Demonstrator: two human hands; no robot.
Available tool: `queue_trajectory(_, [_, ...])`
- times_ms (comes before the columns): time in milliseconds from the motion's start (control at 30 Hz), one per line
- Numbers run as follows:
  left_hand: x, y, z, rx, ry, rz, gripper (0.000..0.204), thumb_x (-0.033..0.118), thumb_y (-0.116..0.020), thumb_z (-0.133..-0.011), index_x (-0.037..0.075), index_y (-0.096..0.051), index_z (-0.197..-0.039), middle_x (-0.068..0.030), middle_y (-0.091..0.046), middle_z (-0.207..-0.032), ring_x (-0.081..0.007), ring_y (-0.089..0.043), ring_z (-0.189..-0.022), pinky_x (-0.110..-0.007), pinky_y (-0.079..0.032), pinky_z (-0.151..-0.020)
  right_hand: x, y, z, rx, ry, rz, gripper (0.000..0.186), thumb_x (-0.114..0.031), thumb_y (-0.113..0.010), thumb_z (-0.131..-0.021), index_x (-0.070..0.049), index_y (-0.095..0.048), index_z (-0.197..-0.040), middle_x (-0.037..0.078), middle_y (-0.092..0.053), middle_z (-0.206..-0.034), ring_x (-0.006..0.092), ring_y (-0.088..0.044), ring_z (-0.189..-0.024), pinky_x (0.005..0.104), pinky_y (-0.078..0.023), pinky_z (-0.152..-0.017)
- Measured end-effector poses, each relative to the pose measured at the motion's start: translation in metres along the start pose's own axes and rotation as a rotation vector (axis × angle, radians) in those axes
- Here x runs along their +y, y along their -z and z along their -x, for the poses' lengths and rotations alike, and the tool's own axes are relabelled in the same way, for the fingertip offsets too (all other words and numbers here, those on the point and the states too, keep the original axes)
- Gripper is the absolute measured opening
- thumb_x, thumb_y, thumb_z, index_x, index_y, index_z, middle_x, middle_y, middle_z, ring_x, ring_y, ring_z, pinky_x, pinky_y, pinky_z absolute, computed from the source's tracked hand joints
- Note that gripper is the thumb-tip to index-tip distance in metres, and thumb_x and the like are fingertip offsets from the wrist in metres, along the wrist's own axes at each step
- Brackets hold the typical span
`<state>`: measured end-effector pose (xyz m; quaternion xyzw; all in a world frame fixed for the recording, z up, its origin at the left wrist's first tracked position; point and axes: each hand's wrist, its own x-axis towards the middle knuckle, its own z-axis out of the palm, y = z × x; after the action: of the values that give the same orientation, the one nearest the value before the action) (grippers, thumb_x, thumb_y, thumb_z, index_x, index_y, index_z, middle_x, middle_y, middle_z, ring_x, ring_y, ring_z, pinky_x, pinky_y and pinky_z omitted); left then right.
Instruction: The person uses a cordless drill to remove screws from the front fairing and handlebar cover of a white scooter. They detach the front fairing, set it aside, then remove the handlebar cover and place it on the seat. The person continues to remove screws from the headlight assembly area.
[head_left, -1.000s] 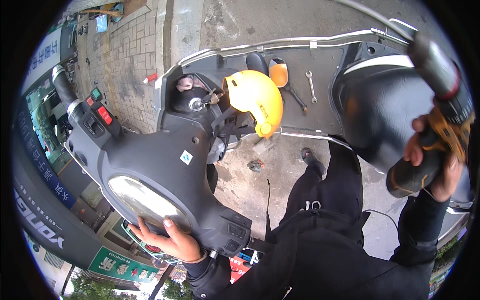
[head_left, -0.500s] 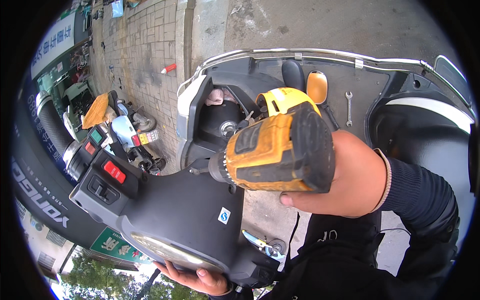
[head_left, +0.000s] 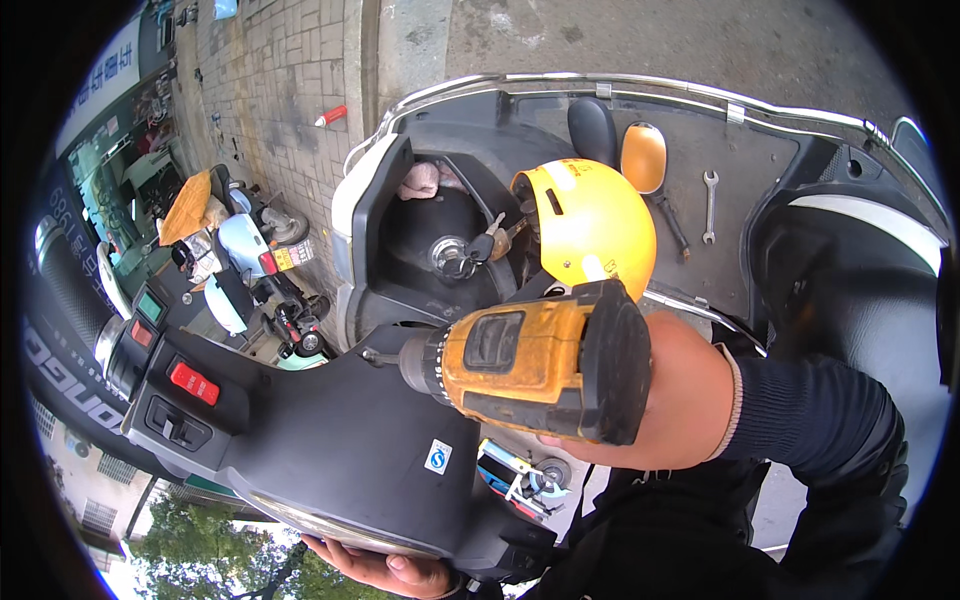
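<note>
Two bare hands work at a scooter's dark front cover (head_left: 340,425) in the head view. The right hand (head_left: 692,395), wrapped around a yellow-and-black drill (head_left: 535,358), has swung in from over the seat (head_left: 850,270), putting the bit (head_left: 377,356) at the cover's edge, apparently the working spot; contact is unclear. The left hand (head_left: 385,572) rests beside the headlight rim (head_left: 330,523); whether it grips cannot be told.

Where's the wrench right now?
In the head view, the wrench lies in the upper right, on the footboard between the orange-faced mirror and the black seat, above and right of the drill.
</note>
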<state>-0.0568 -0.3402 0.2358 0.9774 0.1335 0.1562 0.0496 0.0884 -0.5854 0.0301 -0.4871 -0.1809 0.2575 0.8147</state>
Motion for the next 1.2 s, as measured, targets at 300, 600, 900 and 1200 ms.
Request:
queue_trajectory(300, [-0.001,0.000,0.001,0.013,0.022,-0.022,0.092,0.064,-0.050,-0.092,0.001,-0.023,-0.153,-0.0159,-0.015,-0.163,-0.0344,-0.027,-0.146,-0.053,-0.024,-0.118,0.019,-0.028,0.004,0.053,0.110,0.062,0.048,-0.026,-0.074,-0.084,-0.008,-0.058,-0.125,0.011,-0.063,-0.112,0.0310,-0.068,-0.087,0.0386,-0.056,-0.075])
queue_trajectory(600, [0.000,0.000,0.001,0.000,0.028,-0.005,0.090,0.063,-0.051,-0.092,0.004,-0.023,-0.153,-0.0152,-0.015,-0.163,-0.0353,-0.027,-0.146,-0.053,-0.024,-0.118,0.025,-0.041,0.013,0.009,-0.040,0.067,0.060,-0.033,-0.074,-0.085,-0.003,-0.050,-0.131,0.011,-0.069,-0.102,0.0318,-0.070,-0.086,0.0376,-0.056,-0.075])
queue_trajectory(900, [-0.006,0.005,0.004,0.009,0.005,-0.017,0.086,0.058,-0.051,-0.093,0.002,-0.025,-0.152,-0.0152,-0.014,-0.163,-0.0343,-0.026,-0.146,-0.052,-0.023,-0.118,0.011,-0.028,0.009,0.097,0.114,0.126,0.044,-0.025,-0.069,-0.087,-0.008,-0.057,-0.126,0.013,-0.067,-0.109,0.0326,-0.066,-0.097,0.0391,-0.054,-0.084])
queue_trajectory(1200, [-0.007,0.004,0.003,0.010,0.011,-0.004,0.081,0.056,-0.051,-0.093,0.004,-0.029,-0.151,-0.0157,-0.015,-0.163,-0.0339,-0.027,-0.146,-0.053,-0.023,-0.118,0.001,-0.027,0.008,0.118,0.041,-0.020,0.041,-0.019,-0.069,-0.084,-0.007,-0.060,-0.122,0.015,-0.067,-0.106,0.0347,-0.067,-0.090,0.0397,-0.056,-0.079])
